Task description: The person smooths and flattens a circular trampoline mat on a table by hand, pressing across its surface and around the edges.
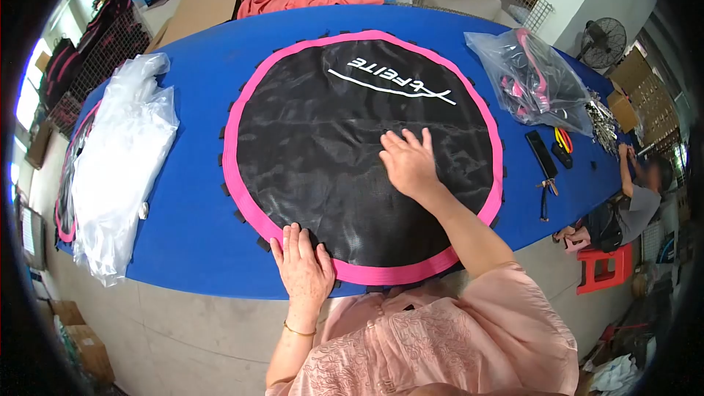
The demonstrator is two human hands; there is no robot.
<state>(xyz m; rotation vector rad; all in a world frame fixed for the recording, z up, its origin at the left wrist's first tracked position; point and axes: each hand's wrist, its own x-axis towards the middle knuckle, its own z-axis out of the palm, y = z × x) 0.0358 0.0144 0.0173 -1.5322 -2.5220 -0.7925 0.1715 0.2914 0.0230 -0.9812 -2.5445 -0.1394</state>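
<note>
A round black mat (330, 169) with a wide pink border and small black tabs round its edge lies on the blue table (191, 249). White lettering crosses its far part, upside down from here. My left hand (302, 268) rests on the pink border at the near left, fingers extended and holding nothing. Flat on the black fabric, right of the middle, is my right hand (411, 165), its fingers spread and nothing in it.
White plastic bags (125, 169) lie at the left. A clear bag with pink and black pieces (528, 81), a black phone (541, 154), pliers (545, 198) and metal parts (603, 125) are at the right. Another person (638, 198) sits by the right end.
</note>
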